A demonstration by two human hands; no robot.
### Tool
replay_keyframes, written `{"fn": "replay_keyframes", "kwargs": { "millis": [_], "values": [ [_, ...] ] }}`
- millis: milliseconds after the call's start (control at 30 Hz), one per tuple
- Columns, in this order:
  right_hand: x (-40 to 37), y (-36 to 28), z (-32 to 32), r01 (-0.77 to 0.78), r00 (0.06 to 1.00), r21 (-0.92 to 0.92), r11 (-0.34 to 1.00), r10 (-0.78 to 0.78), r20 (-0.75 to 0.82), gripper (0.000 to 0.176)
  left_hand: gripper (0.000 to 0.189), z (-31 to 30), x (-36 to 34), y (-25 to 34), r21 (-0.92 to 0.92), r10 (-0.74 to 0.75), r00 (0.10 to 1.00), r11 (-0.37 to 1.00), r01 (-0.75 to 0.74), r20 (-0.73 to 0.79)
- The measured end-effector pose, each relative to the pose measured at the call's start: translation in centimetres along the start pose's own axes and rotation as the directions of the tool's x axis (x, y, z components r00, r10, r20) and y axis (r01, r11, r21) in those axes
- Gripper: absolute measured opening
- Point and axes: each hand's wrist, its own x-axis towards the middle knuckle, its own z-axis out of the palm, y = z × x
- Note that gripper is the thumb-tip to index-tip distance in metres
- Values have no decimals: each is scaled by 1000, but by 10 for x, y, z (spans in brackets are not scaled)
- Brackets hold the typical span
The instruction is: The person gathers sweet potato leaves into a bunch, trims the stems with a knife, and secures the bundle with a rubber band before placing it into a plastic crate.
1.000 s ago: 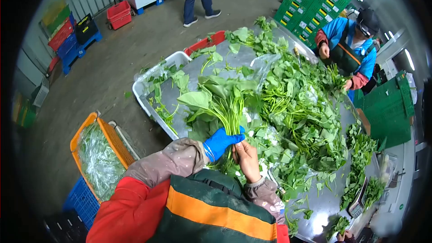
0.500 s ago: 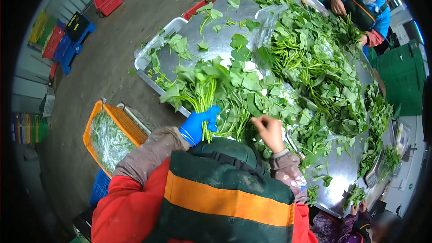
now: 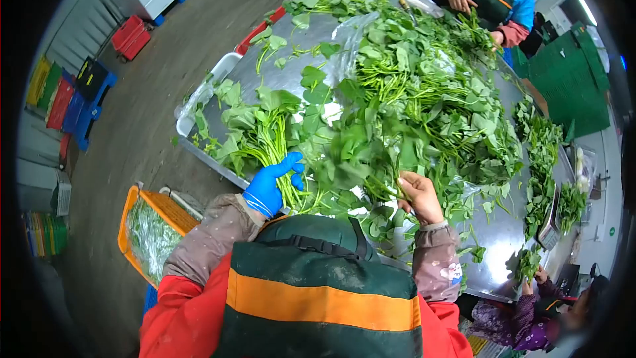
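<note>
My left hand [image 3: 268, 189], in a blue glove, is closed around the lower stems of a bunch of leafy greens [image 3: 268, 132]. The leaves of this bunch fan out away from me over the metal table's near left part. To the right, my bare right hand [image 3: 422, 197] pinches a few leafy stems [image 3: 391, 176], whose leaves are smeared by motion. Loose leaves and cut stems lie between my two hands. A large heap of the same greens [image 3: 430, 86] spreads over the table beyond my right hand.
Bare metal shows on the table [image 3: 493, 268] at the lower right. An orange crate [image 3: 169, 212] with bagged greens stands on the floor at left. A co-worker in blue [image 3: 520, 6] handles greens at the far side; another in a purple sleeve [image 3: 523, 321] holds some at lower right.
My right hand has moved slightly right and now grips some leafy stems. My left hand, still around its bunch, has shifted left and lower. The whole view has turned a little.
</note>
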Motion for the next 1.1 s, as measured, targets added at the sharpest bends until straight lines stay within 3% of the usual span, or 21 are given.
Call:
{"fn": "replay_keyframes", "kwargs": {
  "millis": [33,67,167,333,433,533,667,733,800,833,867,900,933,1100],
  "values": [
    [-11,-7,-4,17,1000,145,989,-20,14,24,34,10,1,1,12,1,1000,1000,-1,14],
    [-13,-6,-10,79,982,325,942,-130,138,24,34,19,0,1,21,4,1000,1000,-4,23],
    [-8,8,3,120,992,174,977,-113,-49,19,32,35,4,-3,16,-21,999,1000,20,50],
    [-17,9,8,269,960,202,942,-246,-132,22,31,60,17,-10,30,-11,991,1000,7,132],
    [-17,3,20,311,946,202,929,-283,-155,21,31,77,17,-13,129,9,994,991,-23,109],
    [-13,3,32,386,911,93,918,-363,-198,19,31,82,16,-17,129,17,996,991,-29,89],
    [-13,-4,44,454,883,-77,888,-459,-94,13,30,79,22,-24,97,40,994,994,-50,101],
    [-10,-2,49,457,885,-68,887,-461,-66,11,27,70,26,-32,265,95,964,951,-161,247],
    [-10,-3,57,437,894,-179,881,-448,-23,8,31,73,25,-33,196,-32,985,981,-1,169],
    [-3,7,58,504,858,-222,834,-513,22,6,29,73,27,-35,150,-29,972,989,-6,233],
    [2,17,58,569,815,-267,777,-576,59,6,31,71,25,-33,435,57,951,880,-192,305],
    [-2,14,62,499,865,-230,835,-497,73,7,34,77,27,-34,171,-31,975,985,-7,219],
    [-5,12,64,422,906,-187,887,-410,101,8,37,74,29,-36,158,-15,976,987,-20,218],
    [-5,7,64,435,901,-339,834,-404,160,11,25,69,28,-30,359,38,940,918,-167,339]
  ]
}}
